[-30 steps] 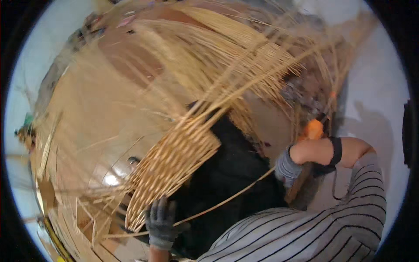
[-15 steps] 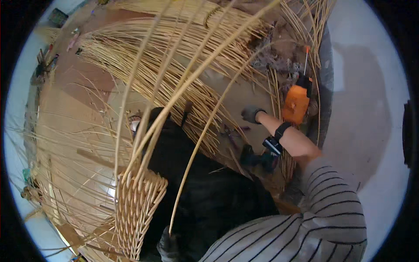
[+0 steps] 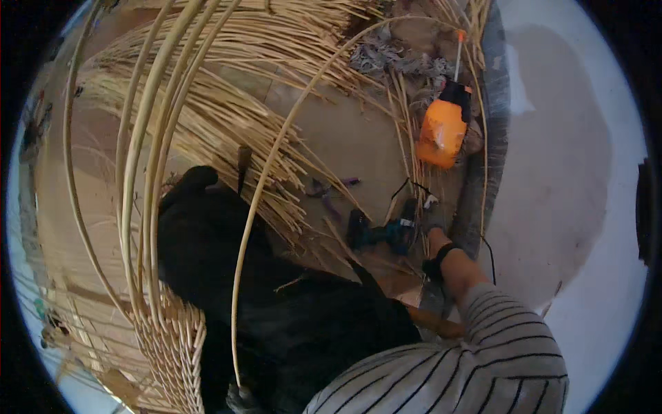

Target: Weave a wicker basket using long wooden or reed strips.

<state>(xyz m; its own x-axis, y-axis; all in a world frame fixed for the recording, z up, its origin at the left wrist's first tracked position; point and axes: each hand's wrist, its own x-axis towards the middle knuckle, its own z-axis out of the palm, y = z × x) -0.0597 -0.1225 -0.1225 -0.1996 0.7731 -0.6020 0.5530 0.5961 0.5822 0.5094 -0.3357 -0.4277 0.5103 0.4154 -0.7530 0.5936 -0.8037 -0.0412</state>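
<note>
At the lower edge my left hand [image 3: 240, 400], in a grey glove, is closed around the butt end of a long pale willow rod [image 3: 259, 186], which arches up to the far right. Left of it stands a partly woven wicker basket [image 3: 172, 345], with thick upright stakes [image 3: 155, 172] rising from its rim. My right hand [image 3: 434, 222], in a dark glove, is low on the right beside a teal-and-black cordless power tool [image 3: 386, 233]. A thin black cord with a small white piece [image 3: 431, 201] lies just beyond that hand. Its fingers are blurred and mostly hidden.
Bundles of willow rods [image 3: 227, 131] cover the floor ahead. An orange spray bottle [image 3: 443, 131] with a long nozzle stands far right. Purple-handled cutters [image 3: 334, 190] lie near the middle. My black-clad legs [image 3: 276, 303] fill the centre; a pale wall [image 3: 552, 172] bounds the right.
My right hand has drawn nearer, from beside the orange bottle to the cordless tool. The view has shifted, so basket and stakes appear farther left. My left hand keeps the rod.
</note>
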